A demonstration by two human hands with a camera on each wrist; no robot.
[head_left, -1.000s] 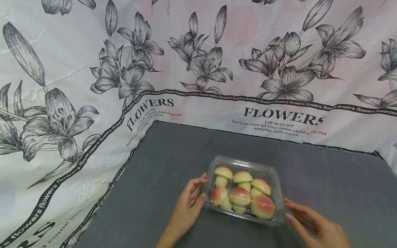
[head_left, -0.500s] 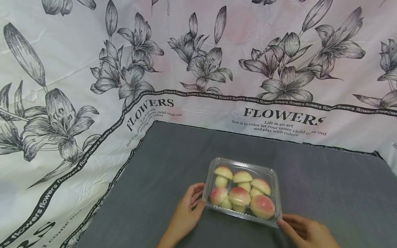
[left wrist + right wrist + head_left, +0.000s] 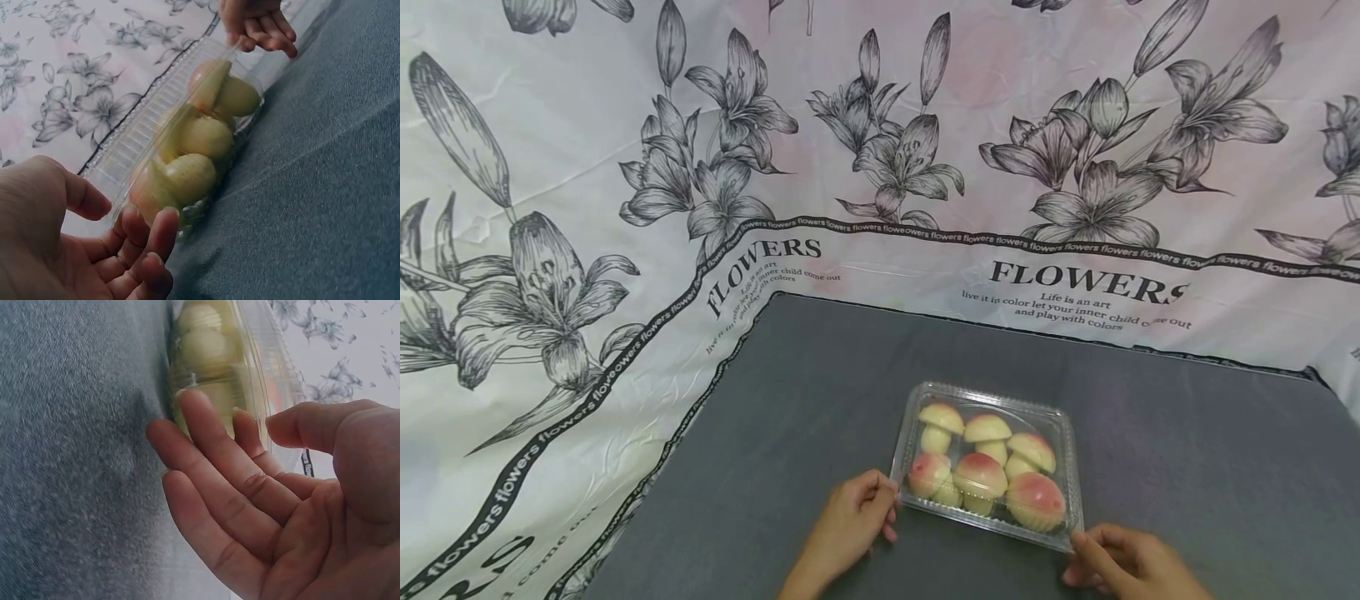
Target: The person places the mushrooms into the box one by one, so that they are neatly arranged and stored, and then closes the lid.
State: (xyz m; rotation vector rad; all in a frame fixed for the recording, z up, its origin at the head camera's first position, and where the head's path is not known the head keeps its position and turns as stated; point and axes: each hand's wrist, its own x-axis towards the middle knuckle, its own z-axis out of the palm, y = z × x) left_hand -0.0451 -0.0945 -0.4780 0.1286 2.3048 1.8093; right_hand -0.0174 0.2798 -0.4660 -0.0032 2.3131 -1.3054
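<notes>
A clear plastic clamshell box rests on the dark grey table, with its lid down. Inside it lie several mushroom-shaped pieces, pale yellow-green with reddish caps. My left hand pinches the rim at the near left corner between thumb and index finger; the left wrist view shows the other fingers loosely bent beside the box. At the near right corner, my right hand pinches the rim too. In the right wrist view its thumb and index finger meet at the lid's edge, other fingers extended below.
The grey tabletop stretches out around the box. Behind and to the left hangs a white cloth printed with lilies and lettering, meeting the table along a dark edge.
Both hands have closed in on the near corners: the left slid down along the side and now pinches the rim, and the right moved left onto its corner. The box has barely shifted.
</notes>
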